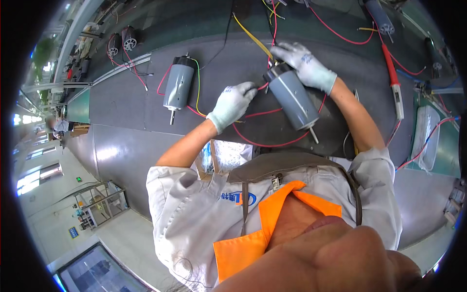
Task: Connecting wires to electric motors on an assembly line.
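Observation:
A grey cylindrical electric motor [294,100] with a black end cap lies slantwise before me, its shaft pointing toward me. My left hand [232,103], in a white glove, is closed on a red wire [263,87] beside the cap. My gloved right hand [307,67] curves over the motor's far end, its fingers bent around the cap where the wires come out. A yellow strip [250,36] runs from those fingertips toward the far left. What the right fingertips press on is partly hidden. More red wire [272,145] loops around the motor's near side.
A second grey motor [179,85] with red and yellow-green wires lies to the left on the dark bench [131,97]. Another motor [379,19] is at the far right. A red-handled tool [392,73] hangs at right, near a clear plastic tray [424,136]. An open box [228,155] stands below the bench edge.

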Motion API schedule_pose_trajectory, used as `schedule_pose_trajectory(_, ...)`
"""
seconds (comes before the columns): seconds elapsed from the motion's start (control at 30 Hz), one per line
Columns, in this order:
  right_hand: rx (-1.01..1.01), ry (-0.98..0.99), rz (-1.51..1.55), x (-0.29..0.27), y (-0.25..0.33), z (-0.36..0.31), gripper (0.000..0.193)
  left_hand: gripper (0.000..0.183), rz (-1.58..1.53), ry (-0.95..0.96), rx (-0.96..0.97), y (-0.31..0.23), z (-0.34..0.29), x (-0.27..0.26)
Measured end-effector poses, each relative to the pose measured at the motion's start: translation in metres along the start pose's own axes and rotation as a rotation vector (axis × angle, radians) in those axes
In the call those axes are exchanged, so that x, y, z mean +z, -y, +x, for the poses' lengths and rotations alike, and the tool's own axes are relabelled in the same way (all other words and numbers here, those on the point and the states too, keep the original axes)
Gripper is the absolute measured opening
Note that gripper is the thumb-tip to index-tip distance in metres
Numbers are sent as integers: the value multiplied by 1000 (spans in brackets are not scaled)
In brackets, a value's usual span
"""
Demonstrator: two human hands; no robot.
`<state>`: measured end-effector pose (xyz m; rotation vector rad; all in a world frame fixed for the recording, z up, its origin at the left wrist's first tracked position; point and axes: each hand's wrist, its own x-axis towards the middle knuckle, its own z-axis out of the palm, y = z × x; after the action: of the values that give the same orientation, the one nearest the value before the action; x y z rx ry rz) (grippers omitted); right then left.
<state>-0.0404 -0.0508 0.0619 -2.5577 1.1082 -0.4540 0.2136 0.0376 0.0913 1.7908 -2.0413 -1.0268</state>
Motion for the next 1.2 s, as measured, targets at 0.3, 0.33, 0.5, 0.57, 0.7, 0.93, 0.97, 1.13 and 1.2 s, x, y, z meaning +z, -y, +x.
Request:
schedule_pose_trajectory(0.3,-190,9,-82,11,0,1,49,87,-309,-524,32,-60,241,-40)
schedule_pose_trajectory(0.33,-186,-17,-95,10,0,4,49,95,-282,-647,-68,-78,277,-32)
schedule_pose_trajectory(0.5,-221,29,111,12,-4,12,49,104,-214,-700,-685,-113,367,-23)
schedule_pose_trajectory(0.57,-258,-21,135,11,-6,12,48,81,-381,-598,-602,-95,369,-35)
schedule_pose_trajectory(0.7,-287,-67,3,2,-4,8,36,32,-1187,-181,-169,-19,359,-94)
schedule_pose_trajectory(0.93,-159,11,-84,-8,5,-4,38,25,-212,-322,108,101,341,-181)
schedule_pose_trajectory(0.97,-165,-35,-111,-8,6,-5,33,26,-704,-359,-27,106,337,-179)
schedule_pose_trajectory(1.13,-198,-85,-260,-9,9,-7,35,36,56,-433,-31,70,291,-163)
schedule_pose_trajectory(1.2,-189,-110,-284,-10,10,-11,38,73,740,-649,-10,40,248,-144)
